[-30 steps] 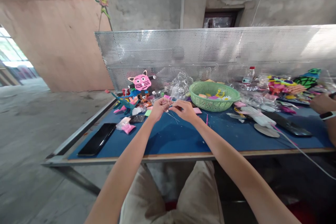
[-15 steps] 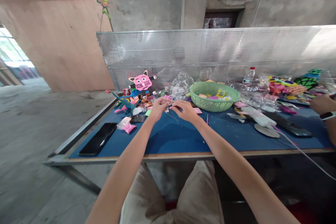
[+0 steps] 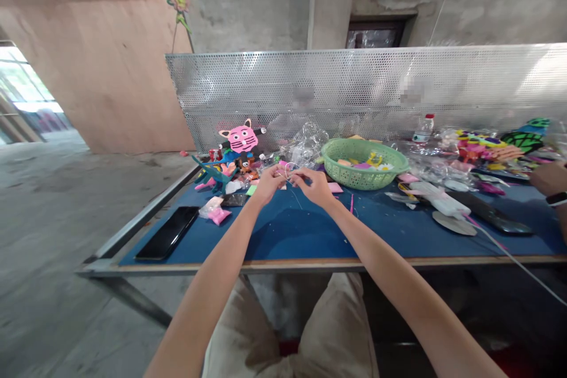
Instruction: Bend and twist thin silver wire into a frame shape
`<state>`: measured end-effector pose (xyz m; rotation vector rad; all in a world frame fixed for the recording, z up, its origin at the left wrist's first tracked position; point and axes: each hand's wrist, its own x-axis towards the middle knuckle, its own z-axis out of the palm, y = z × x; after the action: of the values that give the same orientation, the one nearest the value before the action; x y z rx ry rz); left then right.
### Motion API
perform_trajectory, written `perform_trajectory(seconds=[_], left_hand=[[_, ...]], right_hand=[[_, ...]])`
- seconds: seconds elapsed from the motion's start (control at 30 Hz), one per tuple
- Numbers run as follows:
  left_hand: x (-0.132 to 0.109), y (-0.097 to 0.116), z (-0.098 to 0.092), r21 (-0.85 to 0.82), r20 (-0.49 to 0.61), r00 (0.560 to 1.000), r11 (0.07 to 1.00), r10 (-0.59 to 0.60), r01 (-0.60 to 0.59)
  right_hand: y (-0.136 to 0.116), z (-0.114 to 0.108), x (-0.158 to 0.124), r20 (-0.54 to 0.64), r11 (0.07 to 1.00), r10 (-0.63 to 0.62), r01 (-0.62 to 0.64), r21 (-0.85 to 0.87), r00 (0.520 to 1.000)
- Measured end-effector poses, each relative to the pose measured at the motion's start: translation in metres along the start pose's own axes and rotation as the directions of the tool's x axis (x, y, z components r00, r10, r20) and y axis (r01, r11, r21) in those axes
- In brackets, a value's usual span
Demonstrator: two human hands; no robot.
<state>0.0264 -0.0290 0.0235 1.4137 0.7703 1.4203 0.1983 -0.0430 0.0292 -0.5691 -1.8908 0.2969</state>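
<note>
A thin pale wire (image 3: 291, 164) is bent into a small loop above the blue table, its kind not fully clear at this size. My left hand (image 3: 270, 184) pinches it from the left side. From the right, my right hand (image 3: 312, 184) closes thumb and fingers on the same wire, and the two sets of fingertips nearly meet. A fine loose end hangs down over the tabletop between the hands. Just behind the fingers lie small pink pieces and crumpled clear plastic (image 3: 308, 143).
A green basket (image 3: 363, 177) with colourful pieces stands right of my hands. A black phone (image 3: 167, 233) lies front left, near a pink packet (image 3: 218, 215). A pink cat-face figure (image 3: 241, 137) is behind. Another person's hand (image 3: 549, 180) shows at the right edge.
My fingertips have shifted slightly on the wire, and its loop now stands out more clearly between them. The whole view has moved a little; the table items stay in place.
</note>
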Motion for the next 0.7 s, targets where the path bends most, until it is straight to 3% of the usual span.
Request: perform_trajectory(seconds=[0.13,0.23,0.33,0.43,0.53,0.6,0.7], left_hand=[[0.001,0.005,-0.001,-0.109,0.042,0.997,0.992,-0.057,0.061],[0.001,0.009,-0.007,-0.172,0.129,0.986,0.977,-0.106,0.127],[-0.002,0.013,-0.015,-0.153,0.277,0.933,0.948,-0.230,0.279],[-0.008,0.014,-0.018,-0.024,0.438,0.819,0.906,-0.370,0.422],[-0.013,0.013,-0.015,0.142,0.533,0.710,0.876,-0.459,0.460],[-0.015,0.012,-0.011,0.212,0.548,0.672,0.860,-0.498,0.464],[-0.016,0.011,-0.008,0.253,0.530,0.660,0.842,-0.533,0.476]], right_hand=[[-0.001,-0.003,-0.003,-0.003,0.996,0.038,-0.038,0.085,0.999],[0.004,-0.010,-0.004,-0.106,1.000,0.010,-0.007,0.030,0.994],[0.012,-0.020,-0.002,-0.163,0.997,0.052,-0.043,0.058,0.985],[0.016,-0.025,0.005,-0.059,0.969,0.153,-0.138,0.205,0.986],[0.013,-0.023,0.009,0.111,0.945,0.127,-0.154,0.289,0.986],[0.010,-0.019,0.009,0.217,0.940,0.063,-0.131,0.316,0.974],[0.007,-0.014,0.008,0.342,0.932,-0.025,-0.102,0.347,0.939]])
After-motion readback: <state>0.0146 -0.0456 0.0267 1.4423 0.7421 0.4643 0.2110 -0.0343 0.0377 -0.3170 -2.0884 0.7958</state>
